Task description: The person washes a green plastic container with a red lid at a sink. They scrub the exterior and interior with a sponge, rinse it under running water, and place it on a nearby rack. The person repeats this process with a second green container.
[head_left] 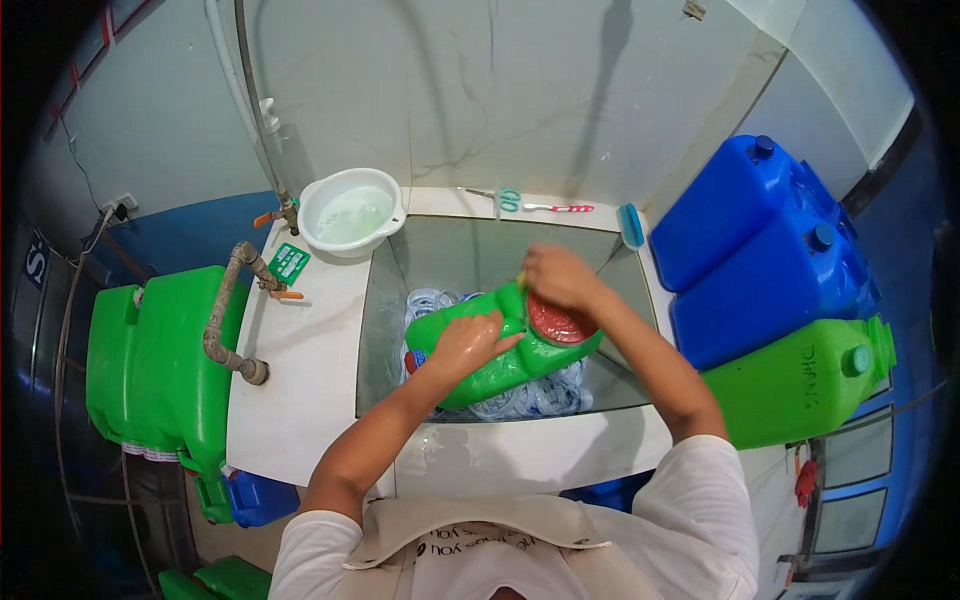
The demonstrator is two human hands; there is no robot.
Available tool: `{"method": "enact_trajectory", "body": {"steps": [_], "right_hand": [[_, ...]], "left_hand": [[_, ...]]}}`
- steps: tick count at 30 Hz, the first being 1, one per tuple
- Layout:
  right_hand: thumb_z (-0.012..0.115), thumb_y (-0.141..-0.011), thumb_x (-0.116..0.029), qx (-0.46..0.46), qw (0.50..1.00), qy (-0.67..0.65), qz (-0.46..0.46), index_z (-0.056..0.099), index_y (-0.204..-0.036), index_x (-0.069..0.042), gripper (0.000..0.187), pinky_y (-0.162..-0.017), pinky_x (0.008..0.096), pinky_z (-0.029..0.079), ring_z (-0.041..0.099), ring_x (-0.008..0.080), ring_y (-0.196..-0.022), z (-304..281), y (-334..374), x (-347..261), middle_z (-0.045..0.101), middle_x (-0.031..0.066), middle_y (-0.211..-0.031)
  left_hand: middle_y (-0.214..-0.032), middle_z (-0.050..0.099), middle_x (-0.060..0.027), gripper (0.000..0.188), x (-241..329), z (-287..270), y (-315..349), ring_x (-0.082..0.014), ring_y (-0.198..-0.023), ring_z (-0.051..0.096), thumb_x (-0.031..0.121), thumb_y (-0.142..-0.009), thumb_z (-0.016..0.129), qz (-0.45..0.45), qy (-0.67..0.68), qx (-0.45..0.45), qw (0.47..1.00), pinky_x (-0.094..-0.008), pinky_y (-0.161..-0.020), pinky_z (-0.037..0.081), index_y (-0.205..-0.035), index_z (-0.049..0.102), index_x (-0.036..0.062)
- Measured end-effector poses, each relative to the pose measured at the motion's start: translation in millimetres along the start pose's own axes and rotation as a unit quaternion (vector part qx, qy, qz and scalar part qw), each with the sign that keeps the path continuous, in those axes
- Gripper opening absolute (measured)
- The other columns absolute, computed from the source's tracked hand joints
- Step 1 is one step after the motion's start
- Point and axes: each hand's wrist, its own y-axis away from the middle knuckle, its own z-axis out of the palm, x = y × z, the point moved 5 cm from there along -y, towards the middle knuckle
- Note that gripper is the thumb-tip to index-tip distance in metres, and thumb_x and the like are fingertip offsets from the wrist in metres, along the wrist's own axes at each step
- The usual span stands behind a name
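A green plastic water jug [480,375] lies tilted over the glass-walled sink basin [630,365]. On its right part is a large round red lid [560,320]; a small blue-and-red spout cap [414,361] shows at its left end. My left hand [468,345] grips the jug around its upper middle, thumb pointing right. Beside the red lid, my right hand [560,275] is closed, with a small yellow thing [521,279] peeking out at its fingers. Several clear, pale-blue plastic pieces [545,397] lie in the basin beneath the jug.
A white bowl of sudsy water [352,212] stands at the back left by a pipe tap [225,310]. Scissors [509,200], a red-and-white toothbrush [560,209] and a blue brush [631,226] line the back ledge. Blue jugs [750,270] and green jugs [165,365] flank the counter.
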Motion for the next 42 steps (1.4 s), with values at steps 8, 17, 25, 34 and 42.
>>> {"method": "enact_trajectory", "body": {"steps": [8,17,25,34,42], "right_hand": [[0.044,-0.083,-0.024,-0.202,0.940,-0.225,0.156,0.065,-0.096,-0.001,0.034,-0.086,0.0397,0.044,0.058,0.0360,-0.096,16.3,-48.5,28.5,0.062,0.0173,-0.101],[0.051,-0.085,-0.017,0.229,0.965,-0.125,0.025,0.050,-0.113,0.004,0.035,-0.102,0.0463,0.030,0.039,0.0356,-0.121,123.4,-27.2,-99.5,0.045,0.0226,-0.123],[0.058,-0.075,-0.012,0.064,0.956,-0.267,-0.102,0.059,-0.097,-0.006,0.023,-0.085,0.0408,0.040,0.051,0.0292,-0.093,135.0,-18.5,-122.7,0.053,0.0141,-0.099],[0.051,-0.075,-0.005,0.420,0.876,-0.156,0.177,0.050,-0.082,-0.004,0.007,-0.068,0.0452,0.034,0.045,0.0334,-0.080,194.4,-61.3,-23.2,0.046,0.0160,-0.083],[0.048,-0.079,-0.005,0.271,0.899,-0.324,0.114,0.051,-0.107,-0.001,0.028,-0.078,0.0491,0.035,0.047,0.0340,-0.088,245.1,62.3,-107.0,0.050,0.0165,-0.098]], "left_hand": [[-0.062,0.058,-0.0231,0.051,-46.8,-3.4,29.5,-0.0403,-0.060,0.058,0.049,-0.081,0.057,-0.127,-0.011,-0.005,0.992,-0.0473,-0.052,0.046,-0.077,0.055,-0.0016],[-0.075,0.058,-0.0328,0.057,-146.4,13.4,55.0,-0.0458,-0.073,0.058,0.046,-0.087,0.049,-0.413,0.156,0.108,0.891,-0.0494,-0.067,0.046,-0.085,0.056,-0.0109],[-0.082,0.056,-0.0383,0.065,-153.6,5.0,68.9,-0.0477,-0.085,0.057,0.049,-0.088,0.046,-0.524,0.176,0.056,0.831,-0.0490,-0.076,0.045,-0.088,0.055,-0.0153],[-0.057,0.054,-0.0217,0.061,-158.8,15.8,77.8,-0.0307,-0.045,0.057,0.047,-0.089,0.047,-0.535,0.163,0.085,0.825,-0.0409,-0.044,0.044,-0.092,0.054,-0.0133],[-0.051,0.051,-0.0138,0.055,-172.0,29.3,92.9,-0.0247,-0.039,0.052,0.046,-0.090,0.048,-0.564,0.177,0.099,0.801,-0.0386,-0.039,0.041,-0.085,0.056,-0.0082]]}}
